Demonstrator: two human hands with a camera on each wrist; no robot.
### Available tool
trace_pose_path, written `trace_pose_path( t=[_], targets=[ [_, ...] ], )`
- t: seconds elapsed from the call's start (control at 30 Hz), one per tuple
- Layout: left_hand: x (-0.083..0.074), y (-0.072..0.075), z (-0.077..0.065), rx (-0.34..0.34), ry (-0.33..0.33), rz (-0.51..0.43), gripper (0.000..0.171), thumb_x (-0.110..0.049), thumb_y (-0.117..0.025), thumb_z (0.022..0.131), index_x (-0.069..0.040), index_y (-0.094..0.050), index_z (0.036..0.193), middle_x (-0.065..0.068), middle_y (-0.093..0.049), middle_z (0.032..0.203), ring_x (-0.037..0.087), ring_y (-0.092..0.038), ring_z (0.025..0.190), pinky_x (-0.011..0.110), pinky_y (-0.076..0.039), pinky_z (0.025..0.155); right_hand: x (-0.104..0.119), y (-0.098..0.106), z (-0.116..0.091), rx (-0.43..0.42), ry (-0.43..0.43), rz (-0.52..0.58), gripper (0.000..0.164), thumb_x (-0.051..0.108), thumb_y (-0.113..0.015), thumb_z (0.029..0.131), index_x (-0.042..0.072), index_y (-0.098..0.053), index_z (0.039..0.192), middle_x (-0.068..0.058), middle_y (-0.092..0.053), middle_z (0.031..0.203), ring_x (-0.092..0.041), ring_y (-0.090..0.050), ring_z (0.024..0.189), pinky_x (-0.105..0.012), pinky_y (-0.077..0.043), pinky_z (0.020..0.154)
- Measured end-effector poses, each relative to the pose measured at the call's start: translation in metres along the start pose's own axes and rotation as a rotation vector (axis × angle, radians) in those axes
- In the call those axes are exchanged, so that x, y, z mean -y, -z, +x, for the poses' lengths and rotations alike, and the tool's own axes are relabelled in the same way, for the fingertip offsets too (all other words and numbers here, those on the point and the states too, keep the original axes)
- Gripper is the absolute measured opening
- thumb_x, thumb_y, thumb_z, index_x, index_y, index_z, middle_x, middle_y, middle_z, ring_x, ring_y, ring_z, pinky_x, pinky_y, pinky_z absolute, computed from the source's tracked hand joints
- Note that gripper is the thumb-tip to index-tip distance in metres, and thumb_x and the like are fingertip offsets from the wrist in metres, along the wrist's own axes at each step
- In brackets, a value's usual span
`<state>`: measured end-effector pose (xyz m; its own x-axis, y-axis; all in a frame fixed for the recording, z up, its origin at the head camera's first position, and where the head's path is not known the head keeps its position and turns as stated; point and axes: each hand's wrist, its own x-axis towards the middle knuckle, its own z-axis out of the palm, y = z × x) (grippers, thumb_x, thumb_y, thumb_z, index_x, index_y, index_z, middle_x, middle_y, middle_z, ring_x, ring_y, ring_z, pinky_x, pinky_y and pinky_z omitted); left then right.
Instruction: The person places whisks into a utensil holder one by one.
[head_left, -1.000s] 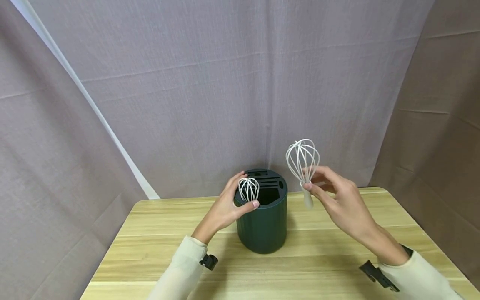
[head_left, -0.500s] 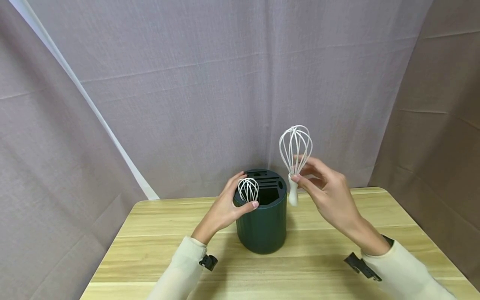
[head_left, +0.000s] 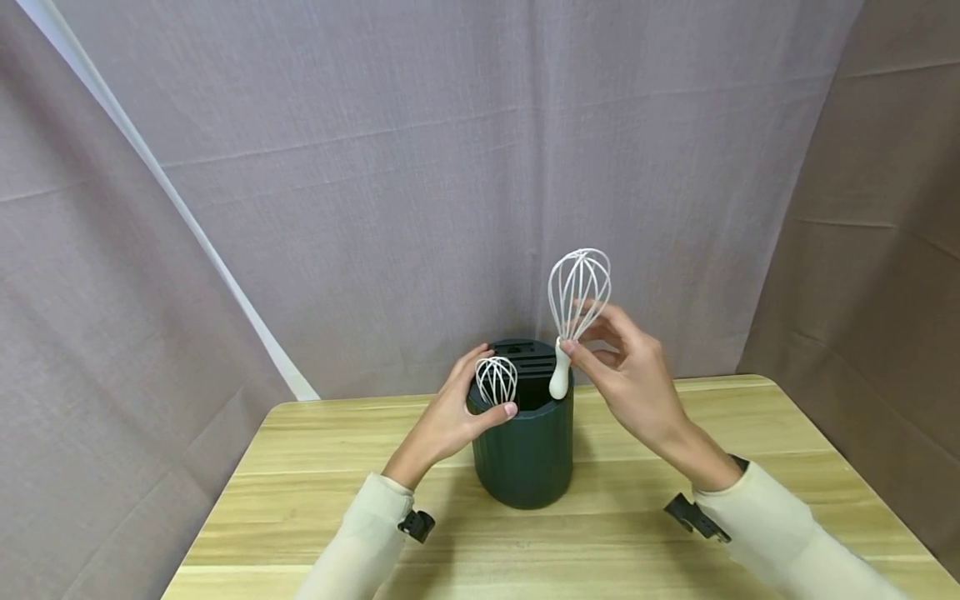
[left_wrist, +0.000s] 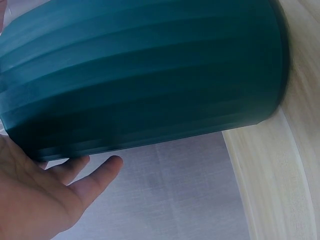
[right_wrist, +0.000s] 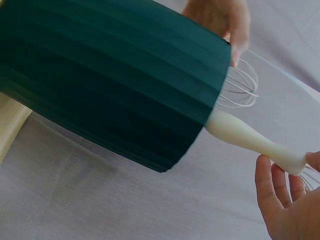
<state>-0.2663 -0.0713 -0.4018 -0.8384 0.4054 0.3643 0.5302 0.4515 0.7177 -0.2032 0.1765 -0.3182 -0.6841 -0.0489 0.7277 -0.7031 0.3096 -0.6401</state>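
A dark green round knife and utensil holder (head_left: 523, 458) stands upright on the table, slots and a wider opening in its black top. Its rim on the left is gripped by my left hand (head_left: 450, 417), thumb at the front and fingers round the back. Within that hand's span, the wire head of a small whisk (head_left: 498, 380) sticks up from the opening, its handle hidden inside. My right hand (head_left: 633, 387) pinches a second whisk (head_left: 559, 379) near the top of its white handle, wires up. The handle's lower end (right_wrist: 225, 126) overlaps the holder's right rim.
The holder stands near the back edge of a light wooden table (head_left: 300, 508). Grey-mauve curtains (head_left: 390, 208) hang behind it and on both sides. A black strap (head_left: 417, 525) is on the left wrist, and another (head_left: 697, 518) on the right.
My right hand has brought its whisk leftward and up, from beside the holder to over its right rim. My left hand, the holder and the other whisk have stayed put.
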Motion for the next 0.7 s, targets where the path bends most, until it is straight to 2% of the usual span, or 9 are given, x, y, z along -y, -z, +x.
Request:
trace_pose_path(
  t=[0.1,0.27,0.5,0.7],
  targets=[
    [0.000,0.000,0.000,0.000,0.001,-0.002,0.091,-0.055,-0.077,0.088,-0.020,-0.039,0.163,-0.005,-0.030,0.171,0.025,-0.040,0.151,0.057,-0.038,0.118,-0.006,-0.005,0.001,0.000,0.004,-0.002,0.042,-0.008,-0.075,0.093,-0.005,-0.061,0.133,-0.018,-0.075,0.110,-0.004,-0.070,0.098,-0.021,-0.060,0.083],
    [0.000,0.000,0.000,0.010,0.014,0.013,0.092,-0.057,-0.076,0.088,-0.022,-0.038,0.164,-0.009,-0.029,0.171,0.022,-0.038,0.151,0.053,-0.037,0.119,-0.015,-0.010,-0.002,0.005,0.000,-0.033,0.048,-0.008,-0.076,0.092,-0.004,-0.059,0.137,-0.019,-0.075,0.114,-0.007,-0.071,0.101,-0.020,-0.059,0.083],
    [-0.001,-0.001,-0.002,-0.002,-0.003,0.005,0.091,-0.055,-0.076,0.088,-0.020,-0.039,0.164,-0.005,-0.030,0.171,0.024,-0.039,0.151,0.055,-0.037,0.119,-0.022,-0.015,-0.010,0.051,-0.007,-0.068,0.069,-0.014,-0.076,0.088,-0.007,-0.043,0.148,-0.025,-0.071,0.121,-0.038,-0.071,0.112,-0.020,-0.060,0.080],
    [-0.001,0.000,-0.003,-0.001,-0.005,0.008,0.091,-0.055,-0.076,0.088,-0.021,-0.038,0.164,-0.003,-0.030,0.171,0.024,-0.039,0.151,0.056,-0.037,0.119,-0.027,-0.017,-0.014,0.079,-0.030,-0.049,0.096,-0.020,-0.076,0.084,0.003,-0.023,0.161,-0.033,-0.063,0.131,-0.047,-0.069,0.114,-0.023,-0.061,0.078]
  ],
)
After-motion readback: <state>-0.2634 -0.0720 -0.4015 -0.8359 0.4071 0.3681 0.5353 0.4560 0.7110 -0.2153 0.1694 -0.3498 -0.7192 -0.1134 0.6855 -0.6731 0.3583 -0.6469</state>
